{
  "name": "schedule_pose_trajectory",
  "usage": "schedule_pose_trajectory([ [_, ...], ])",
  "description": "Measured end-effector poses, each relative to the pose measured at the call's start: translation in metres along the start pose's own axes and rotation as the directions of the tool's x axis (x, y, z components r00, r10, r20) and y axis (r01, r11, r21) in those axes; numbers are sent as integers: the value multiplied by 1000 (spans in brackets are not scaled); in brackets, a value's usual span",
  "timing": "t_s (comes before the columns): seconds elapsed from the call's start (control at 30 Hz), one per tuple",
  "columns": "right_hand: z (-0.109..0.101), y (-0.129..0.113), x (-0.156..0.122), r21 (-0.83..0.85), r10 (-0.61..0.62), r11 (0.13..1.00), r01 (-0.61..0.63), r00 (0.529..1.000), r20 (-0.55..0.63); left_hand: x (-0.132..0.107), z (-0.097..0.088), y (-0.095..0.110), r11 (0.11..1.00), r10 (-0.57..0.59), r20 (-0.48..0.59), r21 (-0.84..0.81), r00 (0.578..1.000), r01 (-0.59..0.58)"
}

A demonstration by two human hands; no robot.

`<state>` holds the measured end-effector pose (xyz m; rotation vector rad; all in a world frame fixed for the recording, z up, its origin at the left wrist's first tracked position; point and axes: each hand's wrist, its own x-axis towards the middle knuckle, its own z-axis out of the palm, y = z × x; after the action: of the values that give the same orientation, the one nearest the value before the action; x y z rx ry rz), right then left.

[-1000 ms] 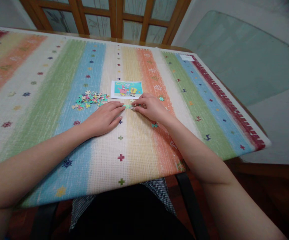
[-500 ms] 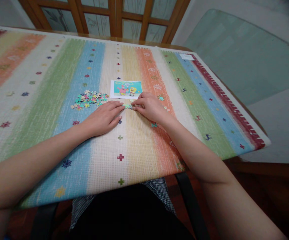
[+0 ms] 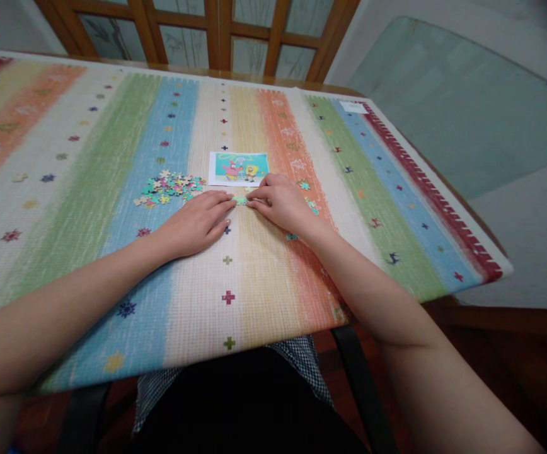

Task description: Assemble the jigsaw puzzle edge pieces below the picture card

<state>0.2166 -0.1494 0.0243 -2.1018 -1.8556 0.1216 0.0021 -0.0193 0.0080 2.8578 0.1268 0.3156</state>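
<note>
Mid-frame, the bare left hand (image 3: 202, 222) lies flat, grasping nothing, fingertips against small pale-green jigsaw pieces (image 3: 240, 200); the bare right hand (image 3: 248, 200) nearly pinches at their right edge, though I can't tell whether it grips one

A small, pale green and yellow patch of jigsaw pieces (image 3: 240, 200) lies flat, partly hidden, between the fingertips of the left hand (image 3: 202, 221) and right hand (image 3: 283, 200). Leftward sits a jumbled, multicoloured heap of knobbed puzzle pieces (image 3: 172, 187); rightward, a loose turquoise piece (image 3: 305, 186) lies apart.
</note>
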Motion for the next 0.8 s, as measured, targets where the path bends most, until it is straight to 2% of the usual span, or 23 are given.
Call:
schedule_pose_trajectory([
  [0.3, -8, 6, 1, 42, 33, 999, -32, 999, -18, 0, 0, -1, 1000, 15, 3, 22, 1000, -15],
  [0.53, -4, -4, -1, 23, 32, 999, -33, 999, 15, 2, 0, 3, 998, -9, 25, 67, 1000, 8],
  [0.8, -7, -2, 17, 109, 67, 991, -75, 995, 79, 3, -2, 6, 986, -19, 68, 165, 997, 7],
])
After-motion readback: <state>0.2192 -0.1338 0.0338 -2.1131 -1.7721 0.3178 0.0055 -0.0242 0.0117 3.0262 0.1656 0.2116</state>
